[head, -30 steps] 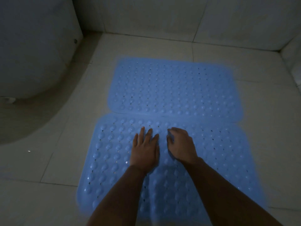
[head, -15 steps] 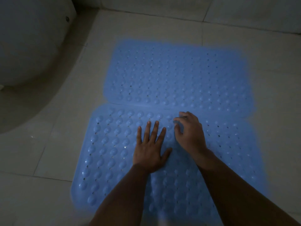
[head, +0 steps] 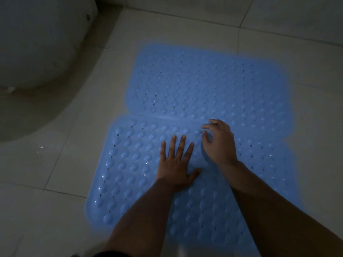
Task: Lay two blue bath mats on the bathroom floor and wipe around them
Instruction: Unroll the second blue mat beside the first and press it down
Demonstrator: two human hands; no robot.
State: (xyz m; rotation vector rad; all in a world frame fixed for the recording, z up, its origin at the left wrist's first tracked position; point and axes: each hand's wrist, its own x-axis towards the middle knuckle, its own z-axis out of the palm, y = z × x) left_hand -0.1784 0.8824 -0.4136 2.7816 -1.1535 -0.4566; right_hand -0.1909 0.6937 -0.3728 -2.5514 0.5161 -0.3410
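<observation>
Blue rubber, studded with rounded bumps and small holes, covers much of the pale tiled floor [head: 70, 164] in the head view, the only view, and it is dim. The near bath mat [head: 130, 164] lies flat on the tiles, and every place below is given from it. The far bath mat [head: 213, 86] lies just beyond its far edge, the two edges touching or slightly overlapping along a seam; which, I cannot tell. The far mat sits shifted a little to the right.

On the near mat's middle, the left hand [head: 175, 164] presses palm down, fingers straight and spread apart, thumb out to the right. Just right of it, close to the seam, the right hand [head: 220, 143] rests on the same mat with its fingers curled and its fingertips touching the surface; whether it pinches any rubber I cannot tell. Both forearms reach in from the mat's near edge.

Left of the mat and farther away, a white curved fixture [head: 37, 43] rises from the floor, well apart from it.
</observation>
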